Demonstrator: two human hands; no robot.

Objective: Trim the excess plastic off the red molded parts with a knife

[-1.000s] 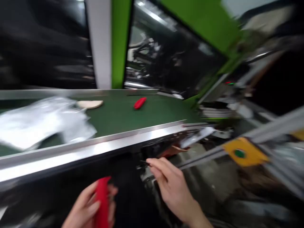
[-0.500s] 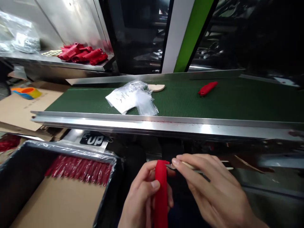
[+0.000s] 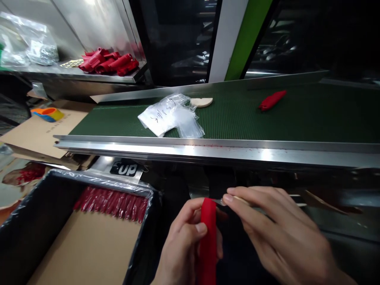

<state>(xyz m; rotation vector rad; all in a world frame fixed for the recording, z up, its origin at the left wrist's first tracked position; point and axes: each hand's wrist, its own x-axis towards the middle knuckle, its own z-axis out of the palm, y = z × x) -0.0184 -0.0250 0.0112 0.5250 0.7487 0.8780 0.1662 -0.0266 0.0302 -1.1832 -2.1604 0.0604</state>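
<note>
My left hand (image 3: 185,237) is closed around a long red plastic part (image 3: 208,237), held upright with the thumb on its near face. Between the thumb and fingers of my right hand (image 3: 279,229) is a knife with a pale handle (image 3: 242,200). Its thin blade points left and meets the top end of the red part; the tip is hidden behind that edge. Another red part (image 3: 272,100) lies on the green conveyor belt (image 3: 234,118) beyond my hands.
A plastic-lined box (image 3: 97,178) at the left holds a row of wrapped red parts (image 3: 111,202) on cardboard. Clear bags (image 3: 172,116) and a pale half-round piece (image 3: 202,102) lie on the belt. Red parts (image 3: 108,62) are heaped on a metal shelf. The belt's metal rail (image 3: 166,146) runs before me.
The view has shifted, so most things appear further right. The knife blade has moved to the edge of the red part, and the small red scrap at its top no longer shows.
</note>
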